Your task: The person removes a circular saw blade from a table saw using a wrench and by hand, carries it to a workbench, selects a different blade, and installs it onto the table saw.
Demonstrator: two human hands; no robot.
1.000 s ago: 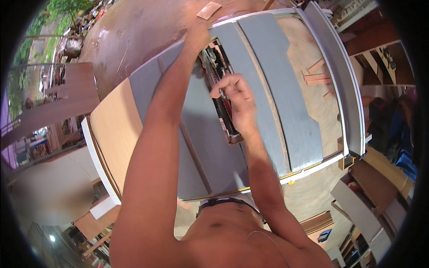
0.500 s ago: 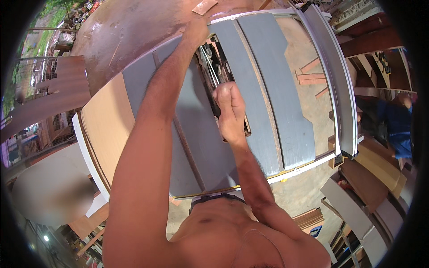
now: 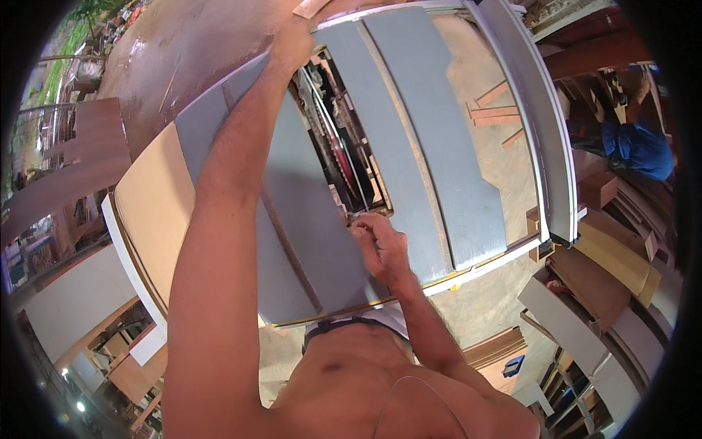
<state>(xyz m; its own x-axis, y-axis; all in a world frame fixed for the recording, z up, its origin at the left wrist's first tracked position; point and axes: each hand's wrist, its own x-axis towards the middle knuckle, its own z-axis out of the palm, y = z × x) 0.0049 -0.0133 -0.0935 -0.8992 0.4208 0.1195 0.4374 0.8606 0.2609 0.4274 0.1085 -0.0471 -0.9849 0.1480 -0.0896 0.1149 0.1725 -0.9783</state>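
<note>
The saw blade (image 3: 338, 150) lay between the hands — left hand (image 3: 291, 45) gripping the slot's far end, right hand (image 3: 380, 245) pinching its near edge.

Grey saw table (image 3: 431, 139); tan board (image 3: 157, 212); blue cloth (image 3: 643, 150); reddish-brown floor (image 3: 190, 44).

Packages: we count one likely item, a flat brown cardboard box (image 3: 618, 256), lying tilted among boards at the right, beside the saw bench (image 3: 468, 190) | Labels: none that we can make out | Signs: none seen | Screens: none seen | Small blue object (image 3: 513, 365) lower right: kind unclear
</note>
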